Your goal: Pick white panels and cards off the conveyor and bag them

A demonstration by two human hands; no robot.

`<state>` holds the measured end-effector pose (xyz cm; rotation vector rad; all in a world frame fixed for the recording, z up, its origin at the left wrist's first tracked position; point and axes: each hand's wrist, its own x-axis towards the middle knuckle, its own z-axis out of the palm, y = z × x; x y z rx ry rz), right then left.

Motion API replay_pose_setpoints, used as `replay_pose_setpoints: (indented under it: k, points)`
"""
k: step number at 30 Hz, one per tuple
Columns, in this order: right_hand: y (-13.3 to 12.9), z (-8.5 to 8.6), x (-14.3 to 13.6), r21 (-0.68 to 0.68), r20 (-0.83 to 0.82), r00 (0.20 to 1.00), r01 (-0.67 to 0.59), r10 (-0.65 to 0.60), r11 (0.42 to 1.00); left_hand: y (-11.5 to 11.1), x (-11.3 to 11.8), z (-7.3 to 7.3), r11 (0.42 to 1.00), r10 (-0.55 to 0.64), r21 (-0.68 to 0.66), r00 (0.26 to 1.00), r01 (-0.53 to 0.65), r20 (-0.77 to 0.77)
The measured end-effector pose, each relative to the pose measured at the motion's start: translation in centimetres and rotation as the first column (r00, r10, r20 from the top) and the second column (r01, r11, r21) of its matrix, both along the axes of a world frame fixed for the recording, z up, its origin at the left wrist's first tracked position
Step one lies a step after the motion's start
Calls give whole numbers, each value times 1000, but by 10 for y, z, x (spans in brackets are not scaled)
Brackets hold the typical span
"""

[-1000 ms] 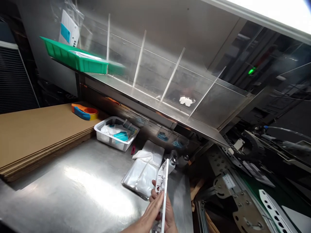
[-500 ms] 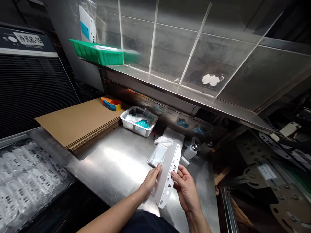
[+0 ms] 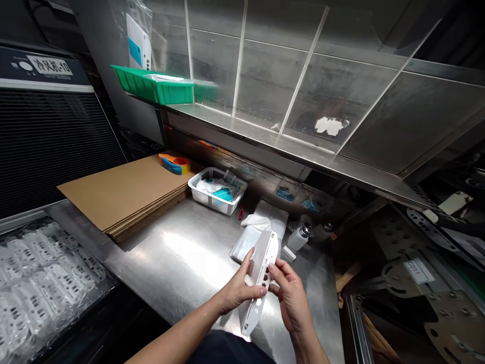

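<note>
A white plastic panel [image 3: 261, 258] with several cut-outs along its narrow edge is held up tilted over the steel table. My left hand [image 3: 240, 285] grips it from the left, thumb lying across the slotted edge and fingers along the broad face. From the right, my right hand [image 3: 288, 283] pinches the same edge near the cut-outs, its fingertips partly hidden. Just beyond the panel lie a folded white cloth [image 3: 256, 221] and a clear plastic bag stack [image 3: 244, 245]. A white pump bottle [image 3: 299, 236] and a small white block [image 3: 289, 253] are to the right.
On the steel table [image 3: 166, 273] stand a white basket [image 3: 212, 201] of wrappings and a cardboard stack [image 3: 113, 194] bearing a tape dispenser [image 3: 175, 164]. A shelf holding a green tray [image 3: 151, 88] runs above. Bagged white parts [image 3: 45, 278] lie at left; metal machinery [image 3: 428, 283] is at right.
My left thumb has swung over onto the panel's slotted edge, with the fingers spread along its face. The panel has dropped slightly toward me. My right hand stays at the edge.
</note>
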<state>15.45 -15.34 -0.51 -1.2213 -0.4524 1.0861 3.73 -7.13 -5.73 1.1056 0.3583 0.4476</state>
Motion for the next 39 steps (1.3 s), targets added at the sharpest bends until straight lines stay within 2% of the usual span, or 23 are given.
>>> replay_pose_setpoints:
  k: [2,7,15,23,32,39]
  points:
    - [4,3,5,13,33,999,23,-23,1000,-1,-1,0,1000,3,-13,1000,-3,6]
    - [10,6,10,26,69,997,-20,18,999,0,-2,0,1000,11,-6,1000,-11,-7]
    - [9,-2,10,14,79,997,-10,9,1000,-2,-4,-2,1000,-3,26,999,4,-36]
    - [7,-5,12,17,75,997,-11,10,1000,-2,-6,3,998,-44,32,998,45,-52]
    - [7,-7,9,6,76,997,-13,12,1000,-4,-7,-10,999,-17,41,999,19,-47]
    - [5,-6,9,8,72,997,-16,16,1000,-6,-8,-9,999,-14,44,999,16,-42]
